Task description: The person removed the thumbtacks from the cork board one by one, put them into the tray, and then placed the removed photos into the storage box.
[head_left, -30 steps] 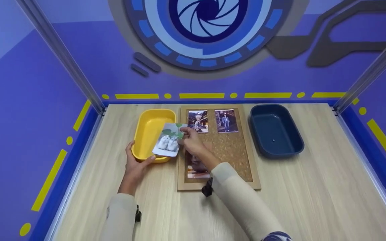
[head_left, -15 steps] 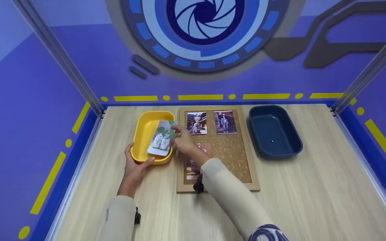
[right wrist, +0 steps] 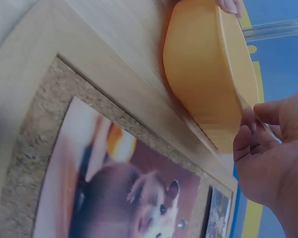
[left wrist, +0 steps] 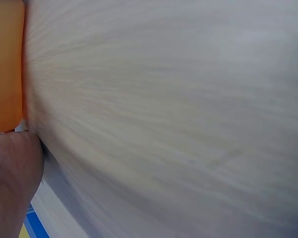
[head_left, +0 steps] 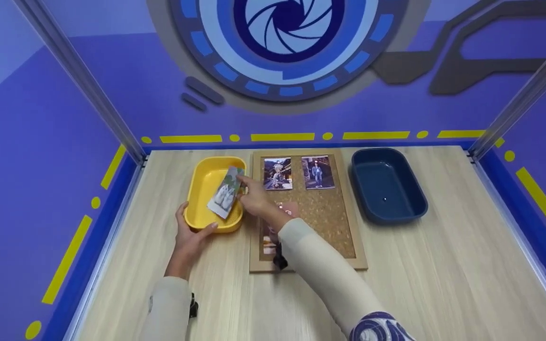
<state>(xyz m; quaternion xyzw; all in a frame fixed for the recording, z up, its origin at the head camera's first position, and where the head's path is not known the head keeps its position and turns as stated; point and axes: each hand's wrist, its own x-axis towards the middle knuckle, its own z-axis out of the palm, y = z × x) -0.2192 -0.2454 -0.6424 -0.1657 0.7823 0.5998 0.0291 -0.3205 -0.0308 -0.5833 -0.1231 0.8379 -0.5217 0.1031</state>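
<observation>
Over the right part of the yellow plastic tub, my right hand pinches a photo of two white furry animals by its right edge. The photo is tilted, and its lower end is inside the tub's rim. My left hand grips the tub's near left corner, its thumb along the near rim and its fingers on the left side. The right wrist view shows the thumb and curled fingers of my right hand at the tub's rim, where the photo is seen nearly edge-on.
Right of the tub lies a wood-framed corkboard. Two photos of people, one left and one right, lie along its top; a rodent photo lies lower left, partly under my forearm. A dark blue tub stands farther right.
My right hand has moved left and slightly down with the animal photo, bringing it from the tub's right edge further over the tub. The photo has turned steeper. My left hand stays on the tub.
</observation>
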